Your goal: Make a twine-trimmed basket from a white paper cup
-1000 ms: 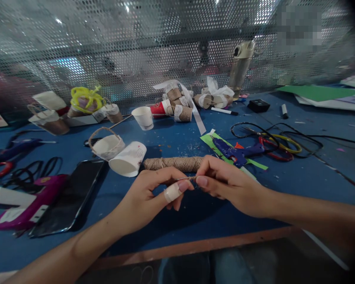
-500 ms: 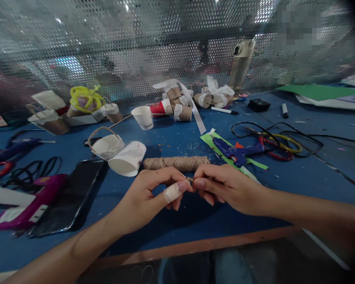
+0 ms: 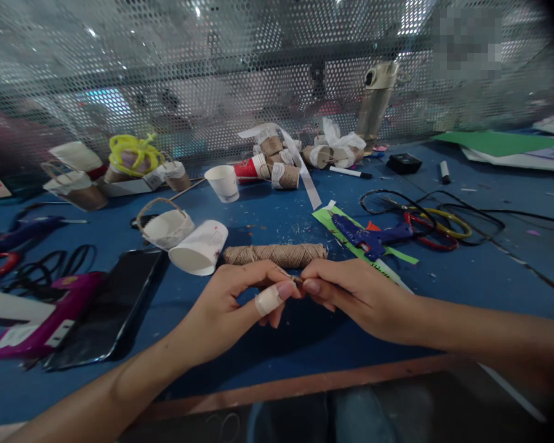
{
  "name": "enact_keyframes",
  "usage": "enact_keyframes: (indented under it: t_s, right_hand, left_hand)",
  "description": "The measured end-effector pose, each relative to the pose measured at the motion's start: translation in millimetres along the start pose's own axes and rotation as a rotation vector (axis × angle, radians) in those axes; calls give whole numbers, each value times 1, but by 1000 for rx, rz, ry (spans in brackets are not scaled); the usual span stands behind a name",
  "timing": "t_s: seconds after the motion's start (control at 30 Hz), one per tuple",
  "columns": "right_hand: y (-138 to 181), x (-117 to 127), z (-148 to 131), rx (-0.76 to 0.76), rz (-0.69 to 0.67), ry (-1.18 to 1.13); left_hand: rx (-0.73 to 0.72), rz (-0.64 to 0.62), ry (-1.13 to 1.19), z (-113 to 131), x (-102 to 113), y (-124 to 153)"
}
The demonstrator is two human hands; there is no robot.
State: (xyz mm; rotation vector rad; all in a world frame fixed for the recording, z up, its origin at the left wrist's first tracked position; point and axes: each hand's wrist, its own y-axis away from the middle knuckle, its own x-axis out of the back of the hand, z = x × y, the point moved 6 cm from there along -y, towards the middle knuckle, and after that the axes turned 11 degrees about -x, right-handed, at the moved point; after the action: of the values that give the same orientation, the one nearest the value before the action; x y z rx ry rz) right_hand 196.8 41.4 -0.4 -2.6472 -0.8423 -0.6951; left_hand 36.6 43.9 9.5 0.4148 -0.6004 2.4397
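Observation:
Near the table's front edge, my left hand [image 3: 240, 295] and my right hand [image 3: 357, 298] meet fingertip to fingertip. Both are closed in a pinch on a short brown piece of twine [image 3: 297, 280], mostly hidden by the fingers. A strip of tape wraps my left thumb. Just behind the hands lies a roll of jute twine [image 3: 277, 254]. Left of it a white paper cup [image 3: 200, 248] rests on its side, touching a small white basket [image 3: 166, 229] with a twine handle.
A blue glue gun [image 3: 373, 237] lies on green paper at right, its cord trailing among scissors. A phone [image 3: 115, 307] and a purple packet [image 3: 50, 320] are at left. Small twine-wrapped cups [image 3: 285, 176] and a bottle [image 3: 377, 104] stand along the mesh screen [image 3: 258, 80].
My right hand has turned slightly, its lower fingers curling in under the palm. The left hand has hardly moved, and the pinch on the twine stays in place.

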Motion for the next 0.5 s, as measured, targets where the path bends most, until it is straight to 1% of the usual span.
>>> enact_keyframes:
  t_s: [0.13,0.27,0.43,0.5]
  right_hand:
    - [4,1,0,-17,8,42]
    - [7,0,2,-64,-19,-7]
    - [6,2,1,-18,20,7]
    - [4,3,1,-26,27,7]
  left_hand:
    - [-11,-7,-15,3,-1,0]
    - [-17,2,-13,5,0,0]
    - [-9,-3,-8,6,0,-1]
    - [-11,-4,-13,7,0,-1]
